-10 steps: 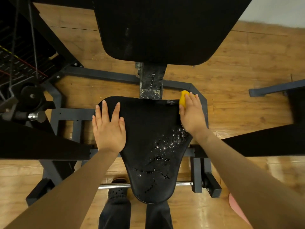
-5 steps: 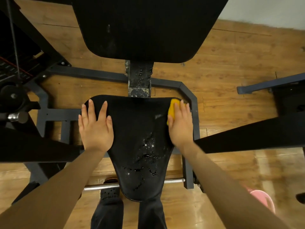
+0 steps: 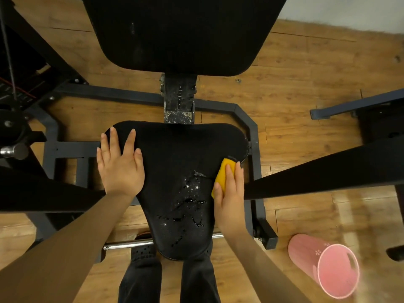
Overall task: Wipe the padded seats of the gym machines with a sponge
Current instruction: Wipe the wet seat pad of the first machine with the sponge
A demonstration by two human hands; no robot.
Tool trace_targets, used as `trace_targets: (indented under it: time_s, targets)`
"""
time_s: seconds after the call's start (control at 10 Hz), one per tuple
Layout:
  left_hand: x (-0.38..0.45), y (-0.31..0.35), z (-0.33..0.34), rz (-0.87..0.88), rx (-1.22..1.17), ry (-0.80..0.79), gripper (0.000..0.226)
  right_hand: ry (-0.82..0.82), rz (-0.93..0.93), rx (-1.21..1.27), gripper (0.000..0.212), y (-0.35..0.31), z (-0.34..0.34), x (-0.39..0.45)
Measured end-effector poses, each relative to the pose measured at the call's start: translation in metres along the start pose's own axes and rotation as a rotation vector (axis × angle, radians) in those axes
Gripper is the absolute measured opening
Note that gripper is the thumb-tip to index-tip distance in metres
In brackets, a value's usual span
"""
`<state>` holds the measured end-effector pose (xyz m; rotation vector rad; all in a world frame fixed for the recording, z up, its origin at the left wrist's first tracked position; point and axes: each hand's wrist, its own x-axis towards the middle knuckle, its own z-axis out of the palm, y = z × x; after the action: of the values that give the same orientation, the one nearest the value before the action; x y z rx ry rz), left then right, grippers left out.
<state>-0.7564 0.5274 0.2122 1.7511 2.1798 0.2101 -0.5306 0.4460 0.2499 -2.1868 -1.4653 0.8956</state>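
On seat (image 3: 175, 154) — left hand (image 3: 119, 166) flat, right hand (image 3: 229, 193) pressing sponge (image 3: 224, 174)

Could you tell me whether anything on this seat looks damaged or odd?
Yes. The padded seat seems torn beside the yellow sponge, a small flap lifting, and water droplets lie unwiped down its middle.
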Motion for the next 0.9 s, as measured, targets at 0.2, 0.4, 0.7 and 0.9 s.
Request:
trace_targets:
  time_s: [0.2,0.4,0.7,0.9]
  targets:
    - [-0.001,0.000,0.000,0.002,-0.003,0.006,0.048,0.033,-0.024,-0.140,0.052,0.010,-0.019,0.108]
    - [-0.001,0.000,-0.001,-0.002,-0.001,-0.006,0.049,0.075,0.086,-0.056,0.054,0.004,-0.020,0.116]
    - [0.000,0.000,-0.001,-0.009,0.009,-0.010,0.049,-0.142,-0.201,-0.209,0.057,-0.009,-0.002,-0.013]
    - [0.000,0.001,-0.002,-0.005,0.006,-0.020,0.048,-0.131,-0.217,-0.411,0.053,-0.022,-0.003,0.110]
